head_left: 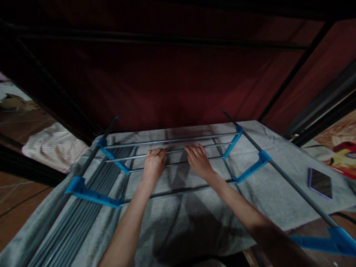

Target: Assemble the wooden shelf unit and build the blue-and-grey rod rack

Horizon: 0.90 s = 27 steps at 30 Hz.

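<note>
My left hand (154, 163) is wrapped round a thin grey crossbar (177, 151) of a rack frame, left of its middle. Just to the right, my right hand (198, 159) has its fingers curled over the same bar. Blue plastic brackets (114, 157) on the left and a matching blue bracket (233, 145) on the right join the crossbars to long grey side poles (300, 196). Nearer to me, a larger blue bracket (93, 194) holds the end of a lower crossbar (180, 192). My fingertips are partly hidden behind the bar.
Several loose grey tubes (83, 218) lie along the left on a pale cloth (278, 200). A phone (320, 183) rests on the cloth at right. A dark red panel (172, 81) with black bars stands behind. A striped cloth (55, 146) lies at left.
</note>
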Tool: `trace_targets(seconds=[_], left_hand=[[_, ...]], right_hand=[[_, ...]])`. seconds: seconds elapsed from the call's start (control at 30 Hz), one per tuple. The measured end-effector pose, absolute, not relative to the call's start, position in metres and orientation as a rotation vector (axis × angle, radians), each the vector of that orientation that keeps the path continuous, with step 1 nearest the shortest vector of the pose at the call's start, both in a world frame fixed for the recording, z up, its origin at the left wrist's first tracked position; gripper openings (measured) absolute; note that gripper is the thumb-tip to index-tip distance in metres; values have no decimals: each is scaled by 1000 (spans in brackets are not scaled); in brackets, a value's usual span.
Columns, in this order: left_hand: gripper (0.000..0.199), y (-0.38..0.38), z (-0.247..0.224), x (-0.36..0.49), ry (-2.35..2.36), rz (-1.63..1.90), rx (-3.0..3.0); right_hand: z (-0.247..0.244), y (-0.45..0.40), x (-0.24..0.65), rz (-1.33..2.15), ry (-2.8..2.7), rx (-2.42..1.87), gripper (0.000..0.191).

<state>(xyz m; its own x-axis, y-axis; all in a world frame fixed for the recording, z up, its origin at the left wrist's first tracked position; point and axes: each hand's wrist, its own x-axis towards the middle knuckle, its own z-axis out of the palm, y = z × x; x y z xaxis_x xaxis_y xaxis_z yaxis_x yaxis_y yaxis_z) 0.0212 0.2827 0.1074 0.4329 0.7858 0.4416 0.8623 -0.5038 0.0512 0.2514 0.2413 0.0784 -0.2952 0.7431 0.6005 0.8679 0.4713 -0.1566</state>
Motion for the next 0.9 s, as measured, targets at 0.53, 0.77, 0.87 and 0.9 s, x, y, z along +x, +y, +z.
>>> trace_targets(seconds=[0.53,0.77,0.87,0.9], left_hand=[[24,314,58,-90,-1836,-2686,-752],[57,345,62,-112,-1974,-3054,-1050],[53,344,62,-112,-1941,-3104,-942],[52,344,62,-111,-1931,-3127,-935]], right_hand=[[86,271,255,-200,-2381,-1326,46],[87,273,254,-220,-2390,-1338,46],[86,275,254,-247,-2397,-1332,40],[85,276,254,-256,-2403,-1327,39]])
